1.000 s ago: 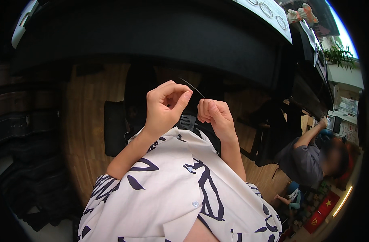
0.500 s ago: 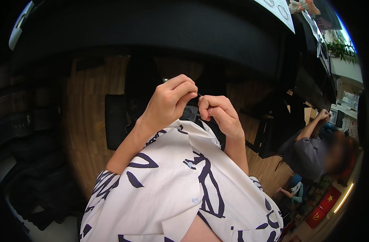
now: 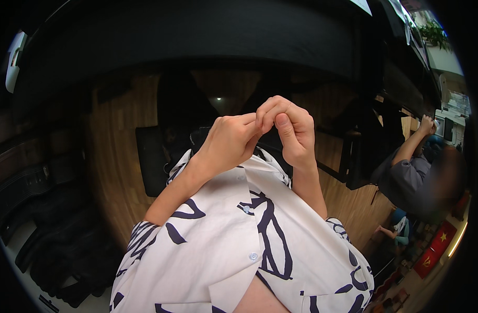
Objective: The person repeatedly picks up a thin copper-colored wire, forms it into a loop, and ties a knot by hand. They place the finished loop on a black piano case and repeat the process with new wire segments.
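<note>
1. One broad, black, flat-sided table (image 3: pixel 207 41) spans the far side of the scene from where I stand, its edges bent at the rim.
2. Below it spreads a brown, wood-plank floor (image 3: pixel 116 167), running out on both sides of the seated person.
3. That person wears a white, short-sleeved, button-up shirt (image 3: pixel 207 261) with loose, dark navy line drawings.
4. Off to the right, a co-worker in a dark grey, short-sleeved top (image 3: pixel 403 175) has both hands (image 3: pixel 427 124) raised close together.
5. A black, squarish, upright panel (image 3: pixel 150 159) stands beside the wearer's left forearm.
6. The person's left hand (image 3: pixel 226 141) reaches inward, back of the hand uppermost, fingers gathered toward the other hand. Its fingertips are hidden, so I cannot tell whether they pinch anything.
7. The person's right hand (image 3: pixel 291 130) meets it, touching, with fingers curled over and the thumb upright beside the index finger. Whether it is clamped on something, I cannot tell either.
8. A red cloth banner with yellow emblems (image 3: pixel 435 250) hangs at the far right.
9. A green, leafy plant (image 3: pixel 433 35) sits toward the upper right corner.
10. Smallest, a thin, pale strand (image 3: pixel 289 106) seems to glint against the right hand's upper fingers; the rest is hidden or too fine to make out.
</note>
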